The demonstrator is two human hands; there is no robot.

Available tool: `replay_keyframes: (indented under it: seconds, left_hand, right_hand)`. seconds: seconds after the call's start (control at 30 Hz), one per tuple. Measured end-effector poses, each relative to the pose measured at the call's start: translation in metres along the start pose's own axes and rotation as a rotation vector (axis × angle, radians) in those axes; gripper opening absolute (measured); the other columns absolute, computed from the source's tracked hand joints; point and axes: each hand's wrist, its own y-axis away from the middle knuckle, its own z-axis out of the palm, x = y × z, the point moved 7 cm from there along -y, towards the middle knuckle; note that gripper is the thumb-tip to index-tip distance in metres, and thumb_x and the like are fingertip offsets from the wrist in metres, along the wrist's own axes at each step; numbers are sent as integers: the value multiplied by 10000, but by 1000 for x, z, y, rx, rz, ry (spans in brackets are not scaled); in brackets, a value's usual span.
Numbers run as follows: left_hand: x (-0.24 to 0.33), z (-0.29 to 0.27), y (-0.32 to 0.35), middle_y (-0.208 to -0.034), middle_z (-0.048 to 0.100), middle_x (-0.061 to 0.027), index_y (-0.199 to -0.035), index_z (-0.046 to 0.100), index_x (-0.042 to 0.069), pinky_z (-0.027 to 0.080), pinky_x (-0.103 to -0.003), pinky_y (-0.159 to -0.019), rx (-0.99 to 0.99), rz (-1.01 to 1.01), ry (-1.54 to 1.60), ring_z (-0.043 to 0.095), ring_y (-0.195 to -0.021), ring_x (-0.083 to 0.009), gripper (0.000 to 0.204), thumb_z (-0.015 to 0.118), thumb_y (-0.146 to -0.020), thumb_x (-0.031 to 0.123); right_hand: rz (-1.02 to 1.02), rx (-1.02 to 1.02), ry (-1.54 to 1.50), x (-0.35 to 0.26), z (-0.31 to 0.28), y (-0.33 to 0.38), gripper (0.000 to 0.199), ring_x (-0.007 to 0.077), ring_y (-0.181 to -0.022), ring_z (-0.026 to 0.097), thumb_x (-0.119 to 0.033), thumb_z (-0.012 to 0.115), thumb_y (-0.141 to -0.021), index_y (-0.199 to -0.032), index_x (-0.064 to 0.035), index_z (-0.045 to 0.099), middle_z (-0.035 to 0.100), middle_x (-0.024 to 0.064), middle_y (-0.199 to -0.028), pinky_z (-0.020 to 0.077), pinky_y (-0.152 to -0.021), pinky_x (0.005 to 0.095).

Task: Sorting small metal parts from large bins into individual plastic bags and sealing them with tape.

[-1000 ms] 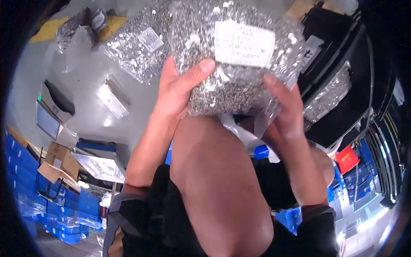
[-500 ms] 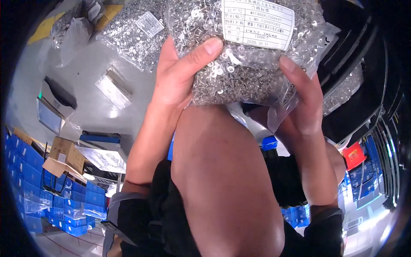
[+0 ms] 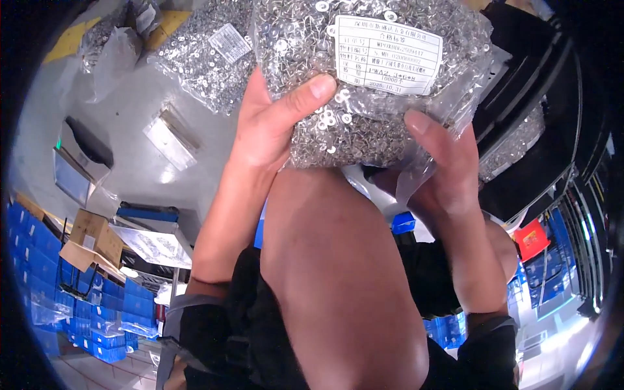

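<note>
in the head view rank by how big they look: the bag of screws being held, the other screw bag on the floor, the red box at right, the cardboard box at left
1. Held bag of screws, though it is nearest the camera, which inflates it.
2. Screw bag on the floor.
3. Cardboard box.
4. Red box.
The last two look close in size, so their order is unsure.

Second bag (image 3: 208, 58) left of held bag (image 3: 364, 78)

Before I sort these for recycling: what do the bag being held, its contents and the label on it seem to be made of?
The bag looks like thin clear plastic film: it is see-through, glossy and crinkled. Its contents seem to be small metal parts, silvery and shiny, some ring-shaped like washers; the alloy cannot be told. The label appears to be matte white paper with dark print. The left hand and right hand grip the bag.
</note>
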Motion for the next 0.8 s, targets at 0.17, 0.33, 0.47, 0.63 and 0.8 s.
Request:
replay_keyframes:
  seconds: [0.17, 0.33, 0.47, 0.63, 0.8]
  left_hand:
    - [-1, 0, 0, -1151, 636, -153, -1276, 507, -38, 514, -375, -912, -5, 2, -13, 633, -1034, -242, 496, 690, -838, 108]
    - [-3, 0, 2, -1148, 637, -155, -1274, 509, -38, 520, -373, -904, 27, -12, 31, 639, -1023, -240, 490, 686, -837, 96]
    - [-4, 3, 3, -1146, 638, -155, -1278, 505, -37, 521, -374, -905, 66, -1, 72, 639, -1027, -242, 493, 686, -835, 82]
    - [-3, 2, 2, -1150, 637, -154, -1289, 494, -36, 521, -373, -908, 37, 7, 60, 638, -1031, -242, 507, 686, -833, 74]
    - [-7, -3, 0, -1218, 593, -186, -1383, 386, -13, 511, -440, -953, 25, -36, 54, 607, -1100, -308, 695, 725, -781, 64]
  right_hand:
    - [15, 13, 17, 1, -1, 1, 523, 230, -1106, 592, -7, 621, -833, -1327, 26, 452, 598, 137, -1222, 466, -961, 352]
    - [15, 2, 33, 0, -1, 1, 506, 221, -1104, 592, -6, 620, -835, -1317, 22, 467, 602, 130, -1220, 466, -958, 346]
    - [22, 9, 27, 0, -1, 1, 517, 226, -1106, 592, -9, 621, -833, -1323, 21, 459, 600, 134, -1223, 464, -961, 349]
    - [22, 9, 25, 1, -1, 1, 530, 233, -1112, 591, -25, 627, -833, -1330, 21, 449, 597, 140, -1226, 464, -965, 357]
    - [16, 3, 37, 0, -1, 1, 526, 237, -1120, 587, -20, 615, -838, -1334, 19, 444, 593, 147, -1229, 466, -966, 362]
